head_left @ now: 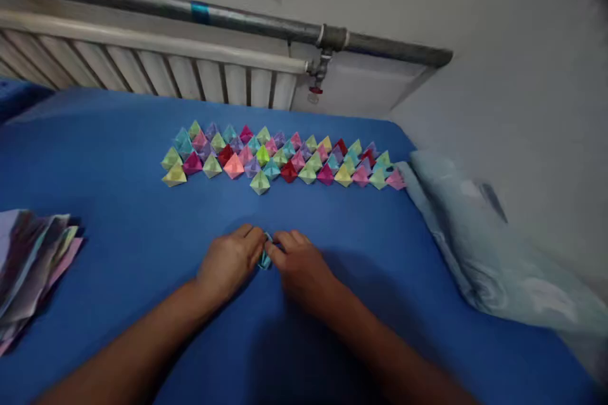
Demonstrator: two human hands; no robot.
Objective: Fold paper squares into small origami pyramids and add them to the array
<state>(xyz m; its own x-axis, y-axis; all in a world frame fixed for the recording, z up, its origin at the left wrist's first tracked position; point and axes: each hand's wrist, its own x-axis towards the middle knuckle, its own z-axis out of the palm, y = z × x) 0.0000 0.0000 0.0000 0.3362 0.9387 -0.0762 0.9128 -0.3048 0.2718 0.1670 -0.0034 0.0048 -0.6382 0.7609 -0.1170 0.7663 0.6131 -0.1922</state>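
Note:
Both hands meet over a small light-blue piece of folded paper (265,259) on the blue surface. My left hand (231,261) is closed on its left side, fingers curled and pressed against it. From the right, my right hand (301,269) grips the same paper, with its fingers bent in. Much of the paper is hidden under the fingers. Beyond the hands lie rows of small folded paper shapes (270,169) in green, pink, purple, blue, red and yellow. One pale green folded shape (259,183) sits in front of the rows, nearest to the hands.
A stack of coloured paper sheets (35,266) lies at the left. To the right, a pale green patterned cloth bundle (494,253) rests against the wall. A white radiator (156,69) and a metal pipe (266,25) with a red-handled valve (316,90) run along the far edge.

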